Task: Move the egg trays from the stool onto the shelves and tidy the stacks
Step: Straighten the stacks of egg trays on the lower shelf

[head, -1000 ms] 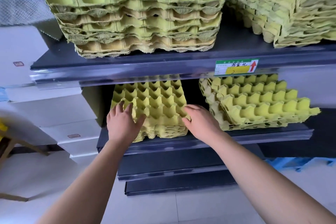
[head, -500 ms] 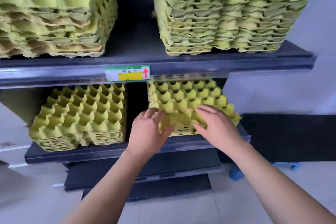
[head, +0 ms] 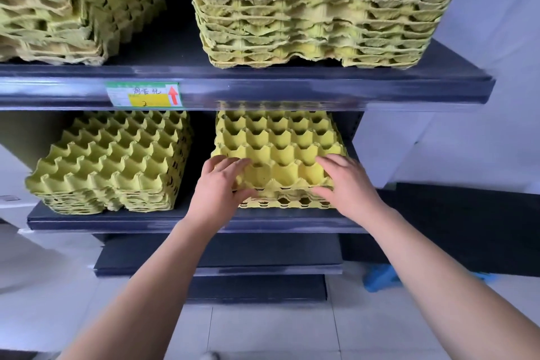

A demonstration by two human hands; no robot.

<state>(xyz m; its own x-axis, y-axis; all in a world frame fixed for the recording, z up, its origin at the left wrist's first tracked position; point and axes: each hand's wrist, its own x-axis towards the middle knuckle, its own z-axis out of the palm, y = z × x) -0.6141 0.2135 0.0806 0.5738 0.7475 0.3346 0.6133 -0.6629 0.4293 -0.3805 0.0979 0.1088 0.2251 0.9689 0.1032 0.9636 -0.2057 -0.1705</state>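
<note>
In the head view, four stacks of yellow-green egg trays are counted, two on each of two dark shelves. On the upper shelf (head: 292, 88) the upper left stack (head: 58, 14) and the upper right stack (head: 315, 17) are seen from below, well apart. On the lower shelf (head: 117, 221) the lower left stack (head: 114, 164) is set slightly askew, and the lower right stack (head: 280, 143) lies beside it across a dark gap.

Two hands are counted, both on the lower right stack. The left hand (head: 217, 184) is laid on the near left corner, fingers nearly straight over the top tray and thumb against the front edge. The right hand (head: 342, 181) is laid likewise on the near right corner. Neither is curled round anything.

One green and yellow label (head: 144, 94) with a red arrow is fixed to the upper shelf's front edge. Two more dark shelf boards (head: 219, 257) are seen below. A blue object (head: 380, 279), partly hidden by the right forearm, lies on the tiled floor (head: 263, 330).
</note>
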